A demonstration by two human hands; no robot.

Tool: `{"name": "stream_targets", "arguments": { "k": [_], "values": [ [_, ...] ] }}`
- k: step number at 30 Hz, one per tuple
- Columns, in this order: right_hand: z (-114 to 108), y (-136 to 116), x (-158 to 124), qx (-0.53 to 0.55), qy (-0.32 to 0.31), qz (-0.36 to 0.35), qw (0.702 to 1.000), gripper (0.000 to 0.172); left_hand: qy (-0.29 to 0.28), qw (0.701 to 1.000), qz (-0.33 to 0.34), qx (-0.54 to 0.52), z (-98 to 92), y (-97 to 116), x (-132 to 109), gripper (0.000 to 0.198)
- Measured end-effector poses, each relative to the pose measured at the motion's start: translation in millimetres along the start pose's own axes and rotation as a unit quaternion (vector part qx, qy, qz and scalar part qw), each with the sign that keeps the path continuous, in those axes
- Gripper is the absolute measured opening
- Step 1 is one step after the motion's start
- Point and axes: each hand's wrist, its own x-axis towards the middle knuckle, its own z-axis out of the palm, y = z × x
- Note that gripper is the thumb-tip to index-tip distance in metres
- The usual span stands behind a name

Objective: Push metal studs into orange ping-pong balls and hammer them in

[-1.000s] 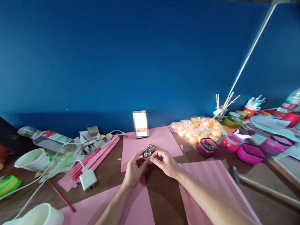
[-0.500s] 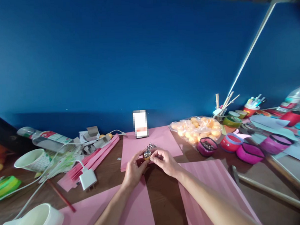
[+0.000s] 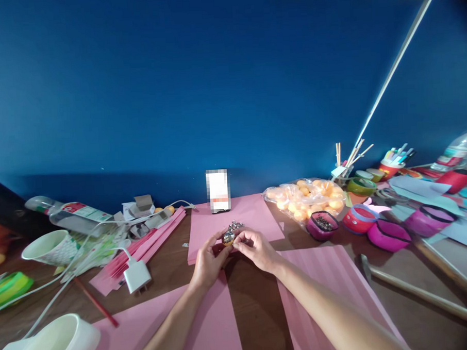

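My left hand [image 3: 207,263] and my right hand [image 3: 256,249] meet over the table's middle, both pinching a small round ball studded with shiny silver pins [image 3: 228,238]. The left fingers hold it from below and the side. The right fingers are closed at its right edge. Just beyond the ball lies a small heap of silver pins [image 3: 236,226] on a pink sheet [image 3: 251,215]. A magenta tub of pins [image 3: 322,226] stands to the right, beside a clear bag of orange balls [image 3: 308,197].
More pink sheets [image 3: 212,325] lie near me. Left: white cups [image 3: 47,247], a white charger [image 3: 136,277], a plastic bottle [image 3: 68,213], a red pencil [image 3: 95,303]. Right: coloured tubs [image 3: 387,235], tape rolls, a pen cup [image 3: 391,169], a wooden stick [image 3: 420,296]. A blue wall stands behind.
Both hands stay on the ball with only slight finger shifts. The view has tilted a little, so everything sits slightly higher in the picture.
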Motion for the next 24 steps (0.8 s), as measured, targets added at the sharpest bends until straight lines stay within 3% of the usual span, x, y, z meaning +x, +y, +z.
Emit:
{"name": "stream_targets", "arguments": {
  "k": [24],
  "values": [
    [-1.7,-3.2,-1.3,0.008,-0.004,-0.002,1.0,0.015,-0.011,1.0,0.01,0.0,-1.3,-2.0,-0.8,0.057]
  ]
}}
